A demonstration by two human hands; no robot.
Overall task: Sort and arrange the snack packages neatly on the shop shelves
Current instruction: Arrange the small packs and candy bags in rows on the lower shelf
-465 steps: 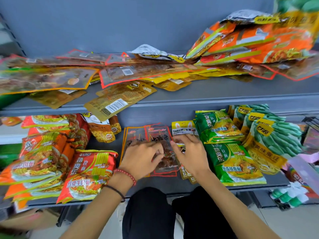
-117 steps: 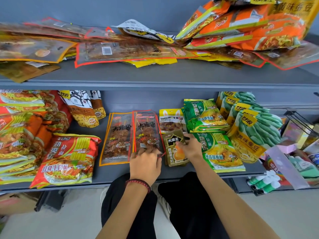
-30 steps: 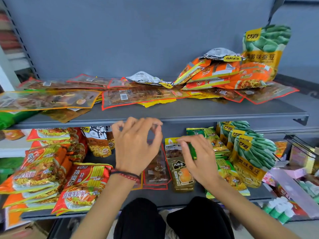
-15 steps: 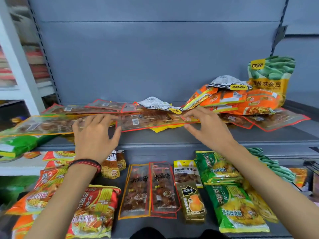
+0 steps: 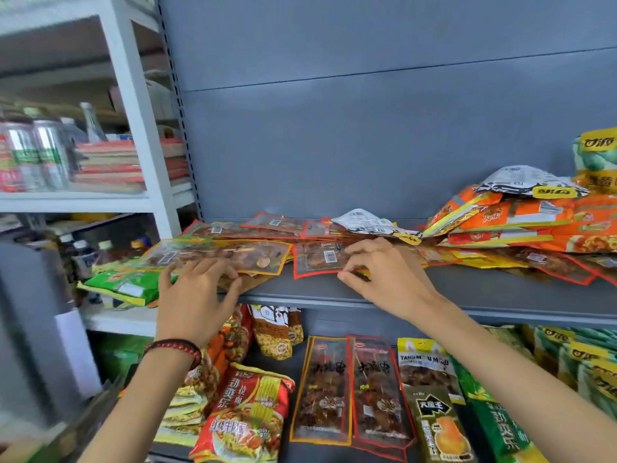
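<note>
While both hands reach onto the upper shelf (image 5: 434,292), the left hand (image 5: 197,295) lies with spread, slightly bent fingers on the near edge of an orange-edged pack (image 5: 227,257), its thumb against a brown pouch (image 5: 253,280) that pokes out beneath at the shelf lip. A beaded bracelet (image 5: 173,345) circles that wrist. Just to the right, the right hand (image 5: 384,275) pinches the right end of a red-edged pack (image 5: 317,262) between thumb and curled fingers; this pack lies flat, label up, touching the orange-edged one. More flat clear packs lie behind them, with a white pouch (image 5: 367,222) on top. Farther right on the same shelf sits a loose heap of orange bags (image 5: 534,222). A green bag (image 5: 123,285) hangs off the shelf's left end. On the lower shelf (image 5: 300,456), two skewer packs (image 5: 350,392) lie side by side, overlapping slightly, with a red noodle bag (image 5: 247,416) to their left, a yellow pouch (image 5: 424,365) and an olive pouch (image 5: 437,426) to their right, then green noodle bags (image 5: 494,422). At far left a white rack (image 5: 133,128) holds blurred cans (image 5: 33,155).
</note>
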